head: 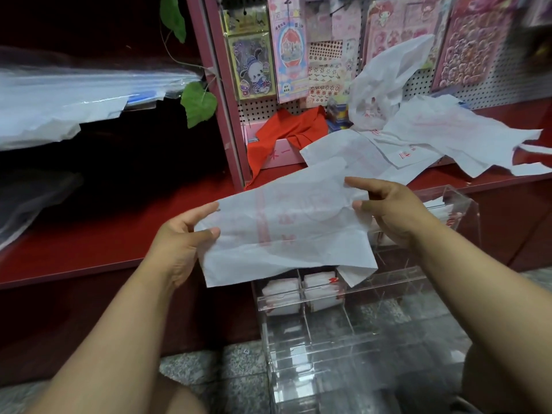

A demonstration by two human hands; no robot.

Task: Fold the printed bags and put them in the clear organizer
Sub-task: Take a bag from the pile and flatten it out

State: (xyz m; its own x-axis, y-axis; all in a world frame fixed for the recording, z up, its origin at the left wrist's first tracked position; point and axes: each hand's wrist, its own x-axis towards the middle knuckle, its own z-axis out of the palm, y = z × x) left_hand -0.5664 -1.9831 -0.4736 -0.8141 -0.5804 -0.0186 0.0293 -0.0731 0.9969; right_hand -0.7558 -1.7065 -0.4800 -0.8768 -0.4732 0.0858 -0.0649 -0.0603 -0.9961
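Red shelving (98,234) is filling the left and middle of the frame, with a pegboard (493,85) of sticker packs at the upper right. Below centre, the clear organizer (352,297) is standing on the speckled floor, folded bags (321,289) sitting in its upper compartments. Loose printed bags (424,135) are lying heaped on the shelf at right. At centre, the held bag (286,228) is hanging stretched above the organizer, the left hand (182,237) and right hand (388,207) each pinching an end.
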